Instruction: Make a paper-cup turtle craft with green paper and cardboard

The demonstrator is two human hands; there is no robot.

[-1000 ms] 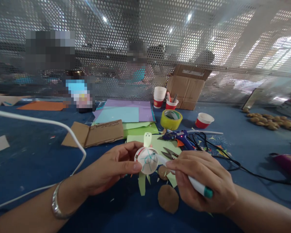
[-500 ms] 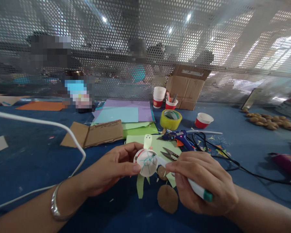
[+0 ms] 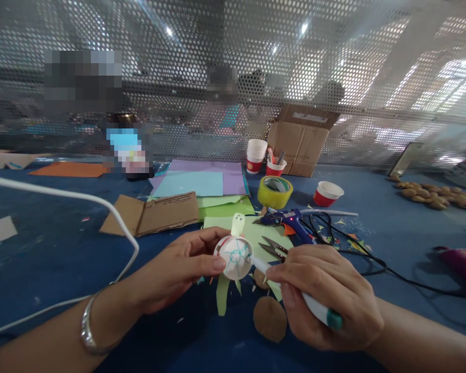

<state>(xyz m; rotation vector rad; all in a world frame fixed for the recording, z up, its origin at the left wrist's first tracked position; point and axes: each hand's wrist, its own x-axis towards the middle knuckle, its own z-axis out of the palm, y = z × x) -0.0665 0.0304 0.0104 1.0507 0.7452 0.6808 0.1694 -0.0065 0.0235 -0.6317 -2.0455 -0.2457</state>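
My left hand (image 3: pixel 178 274) grips a small paper-cup turtle (image 3: pixel 233 270) between thumb and fingers. Its round white base faces me, with a small teal circle and lines running out to the rim. A pale green paper head with a drawn face sticks up from it, and a long green strip hangs below. In my right hand (image 3: pixel 337 295) is a white marker (image 3: pixel 314 309) with a green end, held like a pen, its tip at the base's right side. Under the marker hand's fingertips lie thread snips (image 3: pixel 272 247), and a brown cardboard disc (image 3: pixel 270 318) is below.
A blue glue gun (image 3: pixel 295 224) with a black cord lies beyond my right hand. Yellow tape (image 3: pixel 275 192), paper cups (image 3: pixel 257 156), coloured sheets (image 3: pixel 190 182) and folded cardboard (image 3: pixel 166 213) stand behind. A white cable (image 3: pixel 81 196) loops at left, near a phone (image 3: pixel 128 153).
The turtle's base has tilted slightly, and the marker tip has moved a little over its right side. More teal marks show near the right edge. Both hands keep their hold.
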